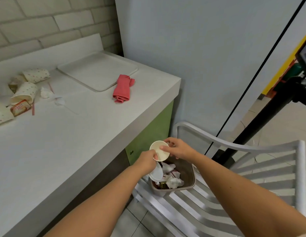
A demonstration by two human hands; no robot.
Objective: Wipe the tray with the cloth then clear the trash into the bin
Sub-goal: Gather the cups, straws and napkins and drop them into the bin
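Observation:
Both my hands hold trash over a small grey bin that stands on a white slatted chair. My right hand grips a white paper cup by its rim, the opening facing me. My left hand touches the cup's lower edge and holds a white lid hanging into the bin. Crumpled tissues and a red straw lie in the bin. A white tray rests at the counter's far end. A folded red cloth lies beside it.
More trash sits at the counter's left: dotted paper cups, a snack wrapper, red straws, crumpled tissue. The white chair stands right of the green cabinet. A black tripod pole leans at the right.

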